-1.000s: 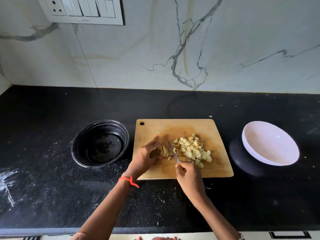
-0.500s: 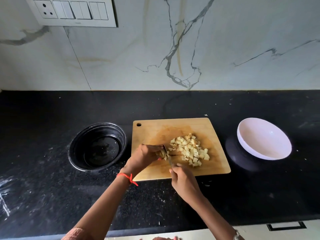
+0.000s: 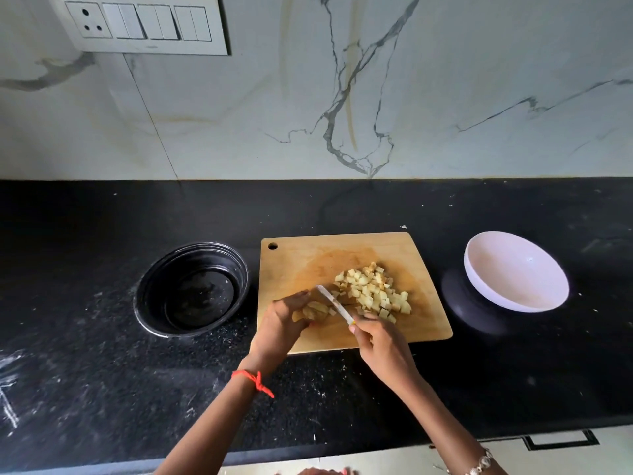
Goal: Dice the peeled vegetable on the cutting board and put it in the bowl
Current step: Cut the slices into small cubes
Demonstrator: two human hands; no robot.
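Note:
A wooden cutting board point(image 3: 301, 262) lies on the black counter. A heap of pale diced vegetable point(image 3: 371, 291) covers its middle right. My left hand point(image 3: 281, 322) holds the remaining uncut slices point(image 3: 315, 310) down at the board's lower left, fingers curled round them. My right hand point(image 3: 382, 347) grips the handle of a small knife point(image 3: 334, 303), whose blade points up and left against those slices. A white bowl point(image 3: 515, 270) sits right of the board.
A black round bowl point(image 3: 191, 289) stands left of the board, close to my left hand. A marble wall with a switch panel point(image 3: 147, 25) rises behind the counter. Crumbs and white smears dot the counter near its front edge point(image 3: 102, 461).
The knife has kept working at the slices under my left hand, its blade now angled further left. The camera view has shifted slightly; board and bowls have stayed put.

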